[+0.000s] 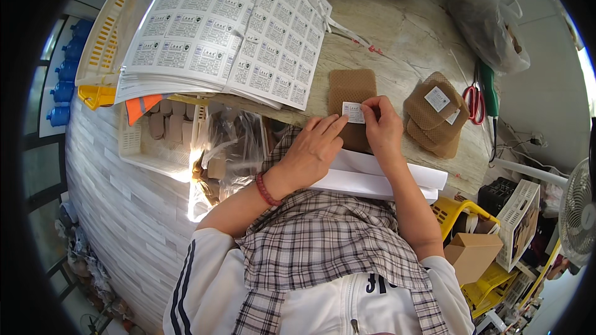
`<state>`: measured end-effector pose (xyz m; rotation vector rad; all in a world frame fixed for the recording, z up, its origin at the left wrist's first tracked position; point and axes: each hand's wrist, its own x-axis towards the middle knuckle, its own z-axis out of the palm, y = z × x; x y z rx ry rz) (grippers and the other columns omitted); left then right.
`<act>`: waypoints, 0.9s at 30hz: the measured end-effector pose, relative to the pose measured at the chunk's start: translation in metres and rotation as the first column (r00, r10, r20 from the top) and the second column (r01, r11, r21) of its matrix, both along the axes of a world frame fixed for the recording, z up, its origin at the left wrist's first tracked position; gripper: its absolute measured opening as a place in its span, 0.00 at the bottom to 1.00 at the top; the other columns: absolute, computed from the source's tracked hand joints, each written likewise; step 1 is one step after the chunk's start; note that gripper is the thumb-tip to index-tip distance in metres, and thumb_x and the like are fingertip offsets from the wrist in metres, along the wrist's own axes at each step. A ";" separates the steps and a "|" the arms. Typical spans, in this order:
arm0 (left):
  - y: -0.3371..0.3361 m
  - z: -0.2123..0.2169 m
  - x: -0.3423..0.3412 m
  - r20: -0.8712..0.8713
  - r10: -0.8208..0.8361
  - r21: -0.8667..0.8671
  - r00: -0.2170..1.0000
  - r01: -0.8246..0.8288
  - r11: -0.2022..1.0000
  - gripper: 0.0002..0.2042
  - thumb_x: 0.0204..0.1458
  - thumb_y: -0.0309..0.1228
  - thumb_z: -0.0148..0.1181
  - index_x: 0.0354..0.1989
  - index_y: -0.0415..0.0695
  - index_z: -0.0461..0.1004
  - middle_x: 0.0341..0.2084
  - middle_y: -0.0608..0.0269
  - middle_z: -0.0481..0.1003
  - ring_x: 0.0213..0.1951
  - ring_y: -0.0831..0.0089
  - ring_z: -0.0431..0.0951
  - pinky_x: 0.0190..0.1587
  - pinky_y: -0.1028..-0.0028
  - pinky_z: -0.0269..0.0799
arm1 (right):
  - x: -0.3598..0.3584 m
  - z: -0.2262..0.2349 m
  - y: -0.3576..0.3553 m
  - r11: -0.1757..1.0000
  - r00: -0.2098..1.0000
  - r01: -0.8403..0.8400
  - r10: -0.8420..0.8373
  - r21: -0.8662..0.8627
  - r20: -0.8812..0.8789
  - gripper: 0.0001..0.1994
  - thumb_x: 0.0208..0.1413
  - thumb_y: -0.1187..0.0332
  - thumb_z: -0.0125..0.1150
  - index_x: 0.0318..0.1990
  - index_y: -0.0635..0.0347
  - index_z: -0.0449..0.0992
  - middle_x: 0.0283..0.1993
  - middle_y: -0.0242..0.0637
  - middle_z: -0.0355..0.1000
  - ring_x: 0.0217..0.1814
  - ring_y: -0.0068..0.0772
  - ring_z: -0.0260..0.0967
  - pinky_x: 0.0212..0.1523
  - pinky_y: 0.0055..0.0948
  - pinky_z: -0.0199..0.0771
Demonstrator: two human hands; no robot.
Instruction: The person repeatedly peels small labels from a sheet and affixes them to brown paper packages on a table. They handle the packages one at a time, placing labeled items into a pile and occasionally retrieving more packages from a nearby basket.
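Label (352, 112), its edge apparently pinched by the right hand (383, 127), would sit best smoothed outward on the brown pad (352, 79); the left hand (312, 152) rests alongside, unclenched.

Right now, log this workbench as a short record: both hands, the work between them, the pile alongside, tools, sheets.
Left hand: left hand, fingertips by the lower left of the white label
Right hand: right hand, fingers at the label's right edge; grip unclear
Work: label over textured brown material; whether fully stuck, cannot tell
Pile: overlapping brown pieces to the right, two labels visible
Tools: red-handled scissors, beside a green-handled tool
Sheets: printed label sheets, stacked at left
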<state>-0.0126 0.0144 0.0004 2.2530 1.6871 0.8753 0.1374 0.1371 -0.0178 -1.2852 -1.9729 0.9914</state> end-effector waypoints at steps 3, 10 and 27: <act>-0.001 -0.002 0.000 -0.009 -0.006 -0.003 1.000 0.006 1.000 0.05 0.49 0.22 0.51 0.28 0.33 0.72 0.59 0.41 0.68 0.61 0.50 0.67 0.63 0.56 0.60 | 0.000 -0.002 0.000 0.999 1.000 0.003 -0.003 0.032 0.002 0.04 0.57 0.71 0.63 0.36 0.60 0.75 0.31 0.42 0.76 0.31 0.42 0.75 0.34 0.36 0.74; -0.003 -0.005 0.002 -0.048 -0.002 -0.016 0.999 0.001 1.000 0.05 0.48 0.22 0.52 0.29 0.33 0.73 0.60 0.41 0.68 0.63 0.51 0.65 0.65 0.55 0.58 | -0.001 -0.002 -0.005 0.921 0.971 -0.145 0.063 0.360 0.230 0.09 0.56 0.74 0.61 0.43 0.59 0.71 0.37 0.40 0.72 0.36 0.43 0.73 0.33 0.38 0.75; -0.006 -0.013 0.006 -0.092 0.001 0.012 0.996 0.000 1.000 0.04 0.49 0.23 0.52 0.25 0.35 0.72 0.62 0.42 0.66 0.65 0.51 0.63 0.66 0.53 0.56 | 0.011 0.000 -0.003 0.763 0.970 -0.227 0.119 0.606 0.213 0.15 0.47 0.80 0.61 0.44 0.53 0.81 0.41 0.33 0.72 0.43 0.42 0.70 0.42 0.36 0.73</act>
